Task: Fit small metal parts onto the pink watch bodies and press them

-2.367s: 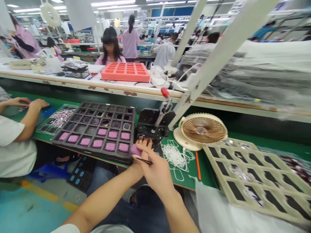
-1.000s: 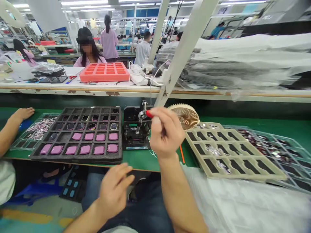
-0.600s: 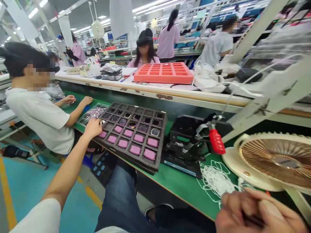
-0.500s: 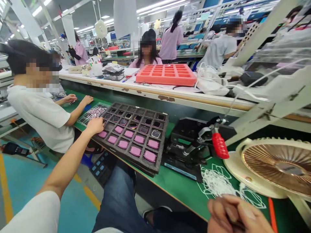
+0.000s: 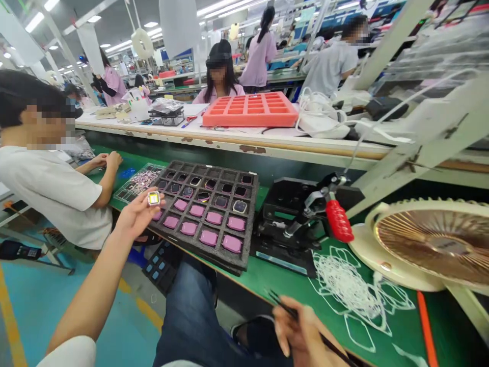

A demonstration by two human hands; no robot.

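Note:
Between the thumb and fingers of my left hand (image 5: 134, 216) is a small square watch case (image 5: 153, 198) with a pale frame and a yellow-white inside facing me. That hand hovers over the left edge of a dark foam tray (image 5: 244, 255). Pink covered pieces (image 5: 214, 217) fill the tray's nearer rows, and dark-faced watch cases (image 5: 221, 202) sit in the farther ones. My right hand (image 5: 300, 326) grips black tweezers (image 5: 282, 302) at the table's front edge, tips pointing up and left.
Right of the tray stands a black press (image 5: 282, 239) with a red handle (image 5: 339, 220). Beyond it are tangled white cord (image 5: 344, 285), an orange stick (image 5: 427, 329) and a fan (image 5: 439, 250). A co-worker (image 5: 49, 188) sits at left beside small parts (image 5: 143, 178). A red tray (image 5: 250, 120) rests on the shelf.
My left hand has lifted from the tray's left side and turned, showing the watch case. My right hand has moved left and up into fuller view, with the tweezers now visible.

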